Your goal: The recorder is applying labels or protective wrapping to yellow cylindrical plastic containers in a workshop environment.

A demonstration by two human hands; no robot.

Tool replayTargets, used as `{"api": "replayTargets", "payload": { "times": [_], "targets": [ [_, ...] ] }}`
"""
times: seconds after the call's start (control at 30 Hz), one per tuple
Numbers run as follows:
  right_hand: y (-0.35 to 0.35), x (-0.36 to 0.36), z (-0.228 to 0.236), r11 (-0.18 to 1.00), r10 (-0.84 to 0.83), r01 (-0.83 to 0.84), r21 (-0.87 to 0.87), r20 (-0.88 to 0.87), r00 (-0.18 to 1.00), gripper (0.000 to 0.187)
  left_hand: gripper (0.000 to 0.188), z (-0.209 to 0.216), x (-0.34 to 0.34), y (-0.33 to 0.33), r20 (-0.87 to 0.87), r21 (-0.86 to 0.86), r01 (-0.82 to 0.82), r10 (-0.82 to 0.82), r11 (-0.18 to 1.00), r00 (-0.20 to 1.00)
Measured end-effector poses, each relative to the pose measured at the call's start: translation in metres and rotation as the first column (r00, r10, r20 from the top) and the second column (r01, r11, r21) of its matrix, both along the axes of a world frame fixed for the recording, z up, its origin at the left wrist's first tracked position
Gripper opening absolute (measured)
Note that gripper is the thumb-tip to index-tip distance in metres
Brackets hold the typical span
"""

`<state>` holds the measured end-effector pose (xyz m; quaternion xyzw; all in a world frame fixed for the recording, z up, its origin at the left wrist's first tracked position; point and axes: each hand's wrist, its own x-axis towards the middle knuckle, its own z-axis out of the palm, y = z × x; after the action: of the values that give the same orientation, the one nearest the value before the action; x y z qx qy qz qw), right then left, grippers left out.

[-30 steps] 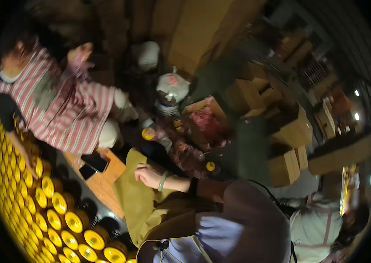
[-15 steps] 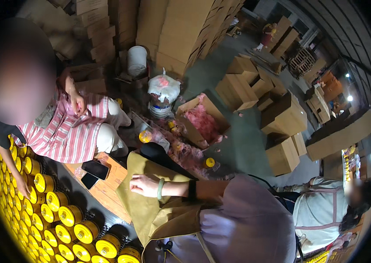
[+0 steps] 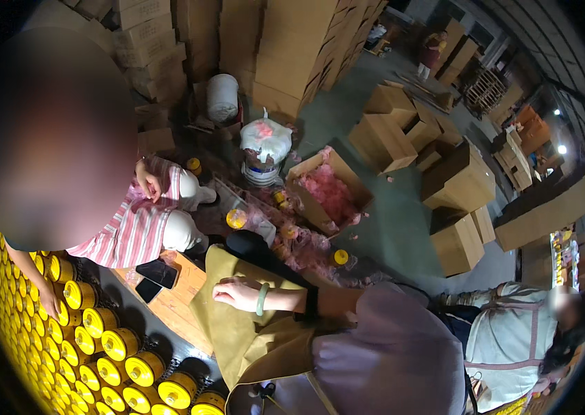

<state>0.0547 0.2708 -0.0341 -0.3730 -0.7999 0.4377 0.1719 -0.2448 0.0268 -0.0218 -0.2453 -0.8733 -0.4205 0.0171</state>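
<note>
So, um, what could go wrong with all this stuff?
Two phones lie on the wooden board, one right by its edge, so a swing of the right hand might knock it off. The yellow cylinders are packed closely, so a bump from the other person's hand might shove several. Pink plastic litters the floor, and someone could slip.

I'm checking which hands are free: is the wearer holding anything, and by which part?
Nothing shows in the right hand, though its curled fingers over the apron could hide something small. The left hand is out of view.
</note>
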Motion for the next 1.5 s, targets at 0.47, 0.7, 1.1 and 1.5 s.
{"api": "replayTargets", "payload": {
  "times": [0.47, 0.7, 1.1, 1.5],
  "targets": [
    [-0.002, -0.033, 0.02, 0.922, 0.24, -0.332, -0.202, -0.375, 0.895, 0.025, 0.029, 0.044, 0.056, 0.037, 0.28, 0.266, 0.372, -0.441, 0.889, 0.853],
    [-0.013, -0.023, 0.043, 0.896, 0.416, -0.443, 0.002, -0.348, 0.84, 0.086, 0.022, 0.015, 0.099, 0.085, 0.414, 0.404, 0.558, -0.688, 0.725, 0.595],
    [-0.035, -0.014, -0.004, 0.946, 0.173, -0.272, -0.179, -0.429, 0.886, 0.038, 0.021, -0.011, 0.101, 0.087, 0.587, 0.454, 0.502, -0.671, 0.736, 0.452],
    [-0.03, -0.009, 0.003, 0.983, 0.162, -0.183, -0.003, -0.459, 0.874, 0.022, 0.015, -0.008, 0.114, 0.09, 0.521, 0.366, 0.47, -0.595, 0.803, 0.612]
  ]
}}
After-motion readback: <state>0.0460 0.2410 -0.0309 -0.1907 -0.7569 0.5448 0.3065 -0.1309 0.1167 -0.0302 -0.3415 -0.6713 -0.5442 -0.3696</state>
